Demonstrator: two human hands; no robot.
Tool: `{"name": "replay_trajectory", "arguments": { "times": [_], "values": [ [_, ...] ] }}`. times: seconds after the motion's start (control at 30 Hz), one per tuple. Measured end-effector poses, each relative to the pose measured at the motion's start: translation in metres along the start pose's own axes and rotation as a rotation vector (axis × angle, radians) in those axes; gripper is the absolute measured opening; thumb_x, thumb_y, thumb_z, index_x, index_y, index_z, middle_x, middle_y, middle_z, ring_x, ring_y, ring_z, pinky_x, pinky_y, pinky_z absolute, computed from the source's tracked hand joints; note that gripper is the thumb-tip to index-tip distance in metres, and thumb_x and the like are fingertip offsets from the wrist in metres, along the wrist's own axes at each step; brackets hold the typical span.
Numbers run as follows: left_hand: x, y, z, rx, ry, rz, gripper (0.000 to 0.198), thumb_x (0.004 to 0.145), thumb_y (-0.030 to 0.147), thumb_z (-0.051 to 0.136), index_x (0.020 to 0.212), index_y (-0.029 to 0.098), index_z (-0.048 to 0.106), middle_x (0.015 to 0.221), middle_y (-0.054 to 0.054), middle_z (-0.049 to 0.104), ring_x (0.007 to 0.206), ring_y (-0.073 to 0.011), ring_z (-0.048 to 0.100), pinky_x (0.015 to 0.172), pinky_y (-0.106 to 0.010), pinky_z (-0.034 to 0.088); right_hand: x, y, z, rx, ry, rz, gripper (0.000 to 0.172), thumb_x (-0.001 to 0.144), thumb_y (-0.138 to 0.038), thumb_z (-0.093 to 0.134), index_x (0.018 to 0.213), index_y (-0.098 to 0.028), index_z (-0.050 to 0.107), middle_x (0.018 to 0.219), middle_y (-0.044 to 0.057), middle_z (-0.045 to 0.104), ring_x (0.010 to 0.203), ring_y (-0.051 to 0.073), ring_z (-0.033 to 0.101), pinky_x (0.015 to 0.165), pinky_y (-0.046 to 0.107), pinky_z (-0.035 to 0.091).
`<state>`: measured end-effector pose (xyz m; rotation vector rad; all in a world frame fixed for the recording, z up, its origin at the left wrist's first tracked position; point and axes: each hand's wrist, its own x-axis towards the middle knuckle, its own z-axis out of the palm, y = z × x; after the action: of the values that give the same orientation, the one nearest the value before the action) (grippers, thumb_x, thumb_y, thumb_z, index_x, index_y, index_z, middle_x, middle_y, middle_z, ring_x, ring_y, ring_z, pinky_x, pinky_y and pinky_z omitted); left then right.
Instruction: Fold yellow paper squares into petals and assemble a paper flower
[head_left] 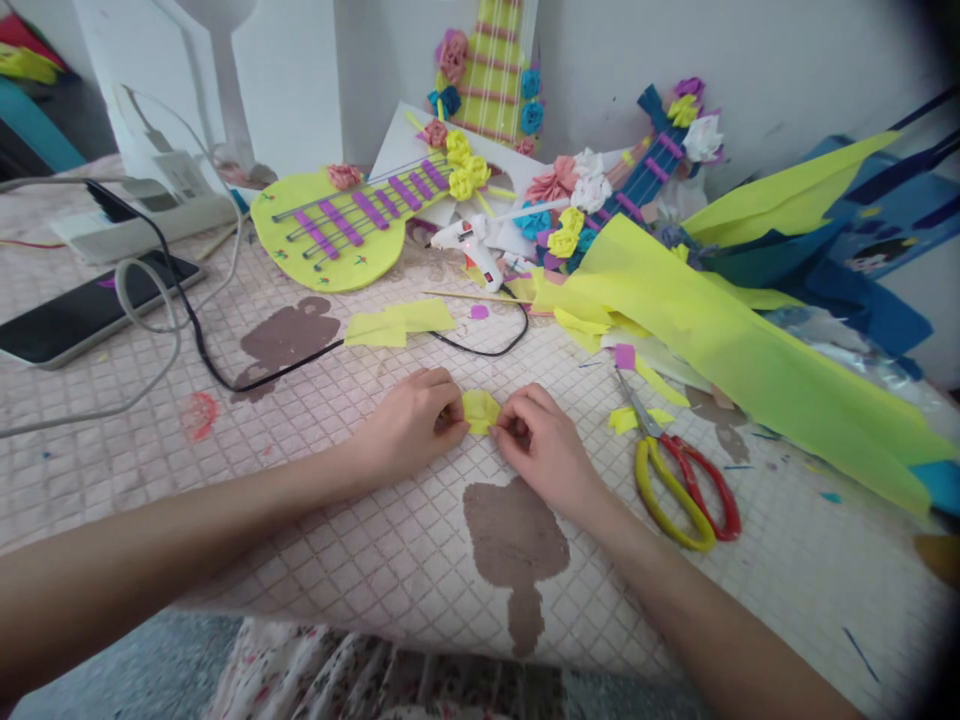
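A small rolled piece of yellow foam [480, 410] sits between my two hands, low over the quilted table cover [315, 520]. My left hand [412, 420] pinches its left side with closed fingers. My right hand [536, 440] pinches its right side, fingers curled in. Both forearms rest on the table. Scissors [679, 480] with yellow and red handles lie just right of my right hand.
A white glue gun [469, 245] with a black cord lies behind, beside yellow foam scraps [397, 322]. Foam guitars [352, 215] with paper flowers stand at the back. Large yellow and blue foam sheets [742, 350] pile on the right. A phone [82, 310] and power strip [142, 225] lie at the left.
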<state>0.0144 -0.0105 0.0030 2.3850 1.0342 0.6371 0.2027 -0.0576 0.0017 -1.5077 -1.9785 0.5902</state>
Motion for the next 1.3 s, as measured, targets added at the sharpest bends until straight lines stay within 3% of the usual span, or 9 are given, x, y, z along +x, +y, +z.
{"name": "replay_trajectory", "arguments": {
  "times": [0.7, 0.93, 1.17, 1.3],
  "values": [
    [0.0004, 0.0005, -0.0003, 0.005, -0.016, -0.023, 0.011, 0.073, 0.009, 0.058, 0.065, 0.015, 0.053, 0.071, -0.001, 0.052, 0.072, -0.0143, 0.05, 0.067, -0.027, 0.04, 0.0, -0.0018, 0.0012, -0.025, 0.019, 0.009, 0.015, 0.075, -0.007, 0.054, 0.075, -0.02, 0.048, 0.083, 0.002, 0.048, 0.071, 0.014, 0.051, 0.064, 0.029, 0.045],
    [0.0018, 0.0, -0.0034, -0.137, -0.035, -0.023, 0.01, 0.076, 0.007, 0.054, 0.08, 0.014, 0.06, 0.08, -0.002, 0.056, 0.072, -0.0126, 0.052, 0.066, -0.024, 0.042, -0.0003, -0.0011, 0.0007, 0.025, -0.03, 0.001, 0.016, 0.078, -0.006, 0.049, 0.081, -0.02, 0.053, 0.09, 0.003, 0.049, 0.076, 0.014, 0.053, 0.065, 0.028, 0.045],
    [0.0041, 0.0018, -0.0019, 0.007, -0.054, -0.001, 0.015, 0.085, 0.026, 0.056, 0.076, 0.015, 0.06, 0.077, -0.004, 0.056, 0.076, -0.0165, 0.052, 0.068, -0.029, 0.042, 0.0035, -0.0042, 0.0059, -0.093, 0.01, 0.018, 0.007, 0.083, -0.018, 0.052, 0.077, -0.02, 0.05, 0.085, 0.003, 0.049, 0.074, 0.016, 0.052, 0.065, 0.032, 0.044],
    [0.0045, 0.0004, -0.0008, 0.012, -0.047, -0.024, 0.008, 0.08, 0.022, 0.061, 0.079, 0.016, 0.057, 0.08, -0.003, 0.056, 0.076, -0.0169, 0.053, 0.067, -0.029, 0.042, 0.0028, -0.0003, 0.0075, -0.093, 0.028, 0.004, 0.008, 0.082, -0.016, 0.054, 0.083, -0.022, 0.047, 0.088, 0.003, 0.048, 0.078, 0.018, 0.052, 0.067, 0.033, 0.044]
  ]
}}
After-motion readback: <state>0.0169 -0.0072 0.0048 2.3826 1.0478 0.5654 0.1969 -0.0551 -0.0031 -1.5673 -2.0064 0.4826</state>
